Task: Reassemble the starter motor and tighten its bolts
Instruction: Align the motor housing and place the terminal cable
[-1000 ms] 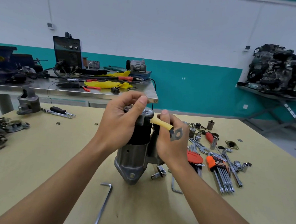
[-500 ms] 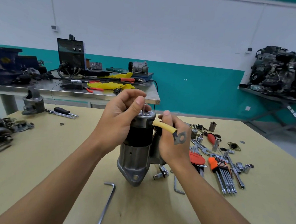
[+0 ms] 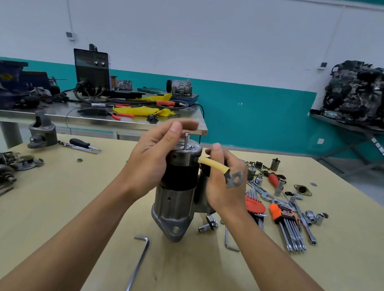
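DESK: Where is it?
PHOTOGRAPHER: The starter motor [image 3: 177, 189] stands upright mid-worktop, with a long bolt [image 3: 187, 140] proud of its cap.
DESK: Hands?
PHOTOGRAPHER: The right hand [image 3: 222, 184] grasps the side cylinder. The left hand [image 3: 150, 163] cups the casing, but its fingers are blurred, so the grip is unclear.
DESK: Handling?
PHOTOGRAPHER: Likely heavy and rigid. Hold the casing, not the yellow lead [image 3: 212, 165].
DESK: Containers?
PHOTOGRAPHER: A red holder [image 3: 255, 207] and an orange holder [image 3: 281, 213] rack hex keys toward the right edge.

Bright, even light; soft shadows; edges bowed; fingers [image 3: 185, 125] motion-blurred.

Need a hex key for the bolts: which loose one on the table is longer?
The long hex key nearest the camera, front-left of the starter motor; the short hex key lies at its right.
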A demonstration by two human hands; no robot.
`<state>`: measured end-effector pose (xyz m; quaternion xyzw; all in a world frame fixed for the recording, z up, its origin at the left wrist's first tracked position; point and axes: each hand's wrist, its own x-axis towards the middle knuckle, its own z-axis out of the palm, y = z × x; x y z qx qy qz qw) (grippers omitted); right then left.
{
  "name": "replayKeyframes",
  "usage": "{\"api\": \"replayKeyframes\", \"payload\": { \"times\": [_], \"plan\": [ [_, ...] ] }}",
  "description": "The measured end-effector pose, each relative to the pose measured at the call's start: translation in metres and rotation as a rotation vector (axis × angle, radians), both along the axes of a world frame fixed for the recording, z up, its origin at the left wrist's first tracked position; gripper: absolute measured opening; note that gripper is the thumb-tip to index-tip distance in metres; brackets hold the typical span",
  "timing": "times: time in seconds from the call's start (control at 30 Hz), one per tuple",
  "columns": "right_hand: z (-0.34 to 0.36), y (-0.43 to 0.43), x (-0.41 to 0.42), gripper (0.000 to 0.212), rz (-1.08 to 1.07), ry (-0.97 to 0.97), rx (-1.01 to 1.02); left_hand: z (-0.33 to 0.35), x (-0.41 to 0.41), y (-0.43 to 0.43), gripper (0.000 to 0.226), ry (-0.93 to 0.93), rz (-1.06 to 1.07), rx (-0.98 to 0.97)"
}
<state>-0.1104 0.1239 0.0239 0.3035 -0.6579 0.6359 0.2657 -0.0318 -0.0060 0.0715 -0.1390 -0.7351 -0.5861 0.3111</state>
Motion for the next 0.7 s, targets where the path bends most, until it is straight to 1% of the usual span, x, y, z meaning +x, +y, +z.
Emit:
{"api": "replayKeyframes", "payload": {
  "times": [0.1, 0.17, 0.27, 0.33, 0.47, 0.57, 0.7],
  "plan": [
    [-0.0004, -0.0012, 0.0016, 0.058, -0.014, 0.005, 0.007, -0.0014, -0.0008, 0.0041, 0.024, 0.03, 0.082, 0.002],
    [0.0004, -0.0017, 0.0019, 0.062, -0.008, -0.001, 0.007, -0.002, -0.0001, 0.0051, 0.019, 0.046, 0.088, 0.0],
    [0.0007, -0.0008, 0.0021, 0.064, 0.013, -0.006, -0.004, -0.0032, -0.0008, 0.003, 0.029, 0.038, 0.079, -0.015],
    [0.0009, -0.0004, 0.0018, 0.06, 0.018, -0.004, -0.007, -0.0021, -0.0011, 0.0039, 0.028, 0.016, 0.08, 0.011],
    [0.0013, -0.0007, 0.0019, 0.053, 0.007, -0.014, -0.006, -0.0047, -0.0025, 0.0056, 0.025, 0.035, 0.138, -0.03],
    [0.0017, -0.0003, 0.0024, 0.052, 0.001, -0.015, -0.009, -0.0032, -0.0018, 0.0041, 0.031, 0.049, 0.106, -0.053],
    [0.0016, -0.0001, 0.0036, 0.049, -0.009, -0.004, -0.014, -0.0029, -0.003, 0.0058, 0.018, 0.038, 0.177, -0.097]
  ]
}}
